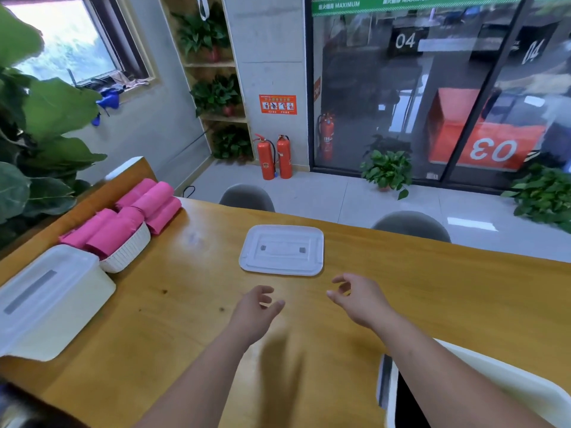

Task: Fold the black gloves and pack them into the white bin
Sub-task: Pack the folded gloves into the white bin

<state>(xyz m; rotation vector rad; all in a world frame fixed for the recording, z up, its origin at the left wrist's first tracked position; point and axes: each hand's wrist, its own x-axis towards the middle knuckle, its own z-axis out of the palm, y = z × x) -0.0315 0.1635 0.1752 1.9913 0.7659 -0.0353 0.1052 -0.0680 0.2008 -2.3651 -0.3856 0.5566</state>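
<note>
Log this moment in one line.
left hand: open, empty | right hand: open, empty | lid: flat on table | white bin: uncovered

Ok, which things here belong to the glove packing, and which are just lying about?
For the job: white bin, dark contents inside it (probably the gloves), flat white lid (likely the bin's), left hand and right hand, both empty.
Lying about: lidded box, white basket, pink rolls, fire extinguishers, potted plants.
</note>
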